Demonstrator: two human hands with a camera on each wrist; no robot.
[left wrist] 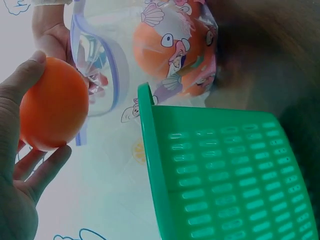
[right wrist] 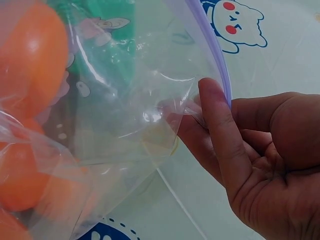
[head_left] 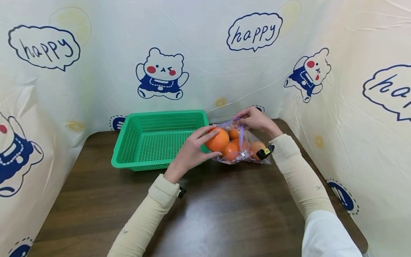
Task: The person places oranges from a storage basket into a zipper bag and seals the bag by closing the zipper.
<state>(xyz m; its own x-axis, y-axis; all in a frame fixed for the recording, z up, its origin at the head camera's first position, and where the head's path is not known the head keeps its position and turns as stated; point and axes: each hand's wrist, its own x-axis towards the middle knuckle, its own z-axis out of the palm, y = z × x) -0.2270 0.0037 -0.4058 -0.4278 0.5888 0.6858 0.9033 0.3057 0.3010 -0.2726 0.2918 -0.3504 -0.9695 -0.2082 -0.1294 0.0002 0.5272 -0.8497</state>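
My left hand point(head_left: 194, 148) holds an orange point(head_left: 217, 140), fingers over its top and thumb under its near side in the head view. The left wrist view shows the same orange point(left wrist: 55, 104) apart from the basket, beside the purple-edged mouth of a clear zip bag point(left wrist: 122, 75). Printed with cartoon figures, the bag stands on the table with several oranges point(head_left: 230, 151) inside. My right hand point(head_left: 255, 119) pinches the bag's upper edge between thumb and fingers; in the right wrist view the fingertips point(right wrist: 212, 92) lie against the clear plastic near the purple zip strip.
A green perforated basket point(head_left: 160, 146) stands left of the bag, with nothing visible in it. Both rest on a dark wooden table point(head_left: 224, 207). Behind and at the sides hangs a pale cloth point(head_left: 205, 53) printed with bears. Small black devices sit at both wrists.
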